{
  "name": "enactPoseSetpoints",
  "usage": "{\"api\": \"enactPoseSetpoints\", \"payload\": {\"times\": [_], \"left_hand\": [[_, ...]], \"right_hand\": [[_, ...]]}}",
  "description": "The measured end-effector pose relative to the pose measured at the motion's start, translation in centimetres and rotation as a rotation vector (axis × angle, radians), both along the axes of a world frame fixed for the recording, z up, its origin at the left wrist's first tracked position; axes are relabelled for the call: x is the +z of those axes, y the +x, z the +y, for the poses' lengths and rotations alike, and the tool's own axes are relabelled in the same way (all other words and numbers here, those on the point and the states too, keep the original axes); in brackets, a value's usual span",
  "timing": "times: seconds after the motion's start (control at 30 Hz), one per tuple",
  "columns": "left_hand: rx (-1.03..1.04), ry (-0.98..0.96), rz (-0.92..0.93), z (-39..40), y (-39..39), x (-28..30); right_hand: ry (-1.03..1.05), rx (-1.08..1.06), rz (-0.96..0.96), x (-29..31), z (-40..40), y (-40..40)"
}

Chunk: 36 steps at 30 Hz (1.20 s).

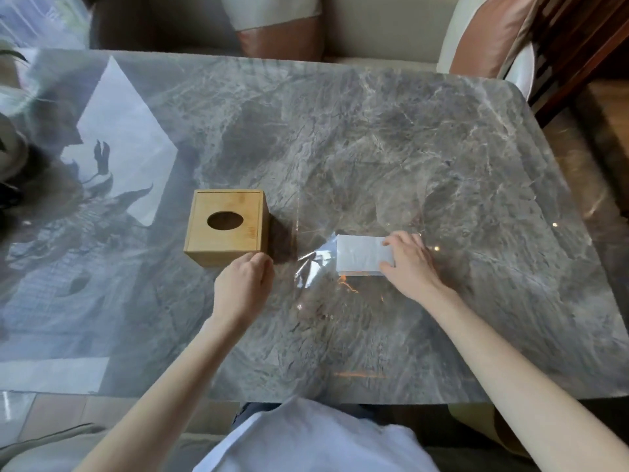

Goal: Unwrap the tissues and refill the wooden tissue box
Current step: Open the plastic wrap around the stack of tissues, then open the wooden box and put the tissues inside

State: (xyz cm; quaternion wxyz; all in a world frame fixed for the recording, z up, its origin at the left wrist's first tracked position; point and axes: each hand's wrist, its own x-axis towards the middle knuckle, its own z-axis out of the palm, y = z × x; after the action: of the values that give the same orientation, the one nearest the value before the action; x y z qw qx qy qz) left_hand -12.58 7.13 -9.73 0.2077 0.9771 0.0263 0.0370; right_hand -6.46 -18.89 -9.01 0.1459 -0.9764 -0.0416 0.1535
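Observation:
A wooden tissue box [226, 227] with an oval slot on top stands upright left of centre on the grey marble table [374, 148]. My left hand [243, 291] hovers just in front of its right front corner, fingers curled, holding nothing that I can see. To the right lies a white stack of tissues [360, 255] on a sheet of clear plastic wrap [311, 267] spread flat beneath it. My right hand [410, 264] grips the right end of the stack, thumb at its near edge and fingers over the top.
The table's glossy top reflects a window and a plant at the left. Cushioned chairs [476, 39] stand beyond the far edge. A dark vase with a plant [10, 158] sits at the left edge.

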Motion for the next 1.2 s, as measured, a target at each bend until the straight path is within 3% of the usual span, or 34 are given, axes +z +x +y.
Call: {"api": "enactPoseSetpoints", "payload": {"times": [0.13, 0.33, 0.47, 0.57, 0.73, 1.2], "left_hand": [[-0.053, 0.119, -0.192, 4.0, 0.6, 1.5], [-0.214, 0.293, -0.015, 11.3, 3.0, 0.9], [-0.352, 0.336, 0.077, 14.0, 4.2, -0.5], [-0.399, 0.308, 0.083, 14.6, 4.4, -1.2], [-0.418, 0.271, 0.045, 14.8, 4.7, -1.6], [-0.545, 0.029, 0.059, 16.9, 6.7, 0.0]], "right_hand": [[0.071, 0.201, 0.009, 1.9, 5.8, 0.6], [0.108, 0.330, -0.073, 3.0, 14.2, 1.3], [-0.013, 0.447, -0.059, 1.7, 17.1, 0.8], [-0.166, 0.513, -0.093, 0.3, 17.8, 0.4], [-0.250, 0.496, -0.155, -0.7, 18.2, 0.4], [-0.264, 0.608, -0.340, 0.4, 18.1, 1.6]]}}
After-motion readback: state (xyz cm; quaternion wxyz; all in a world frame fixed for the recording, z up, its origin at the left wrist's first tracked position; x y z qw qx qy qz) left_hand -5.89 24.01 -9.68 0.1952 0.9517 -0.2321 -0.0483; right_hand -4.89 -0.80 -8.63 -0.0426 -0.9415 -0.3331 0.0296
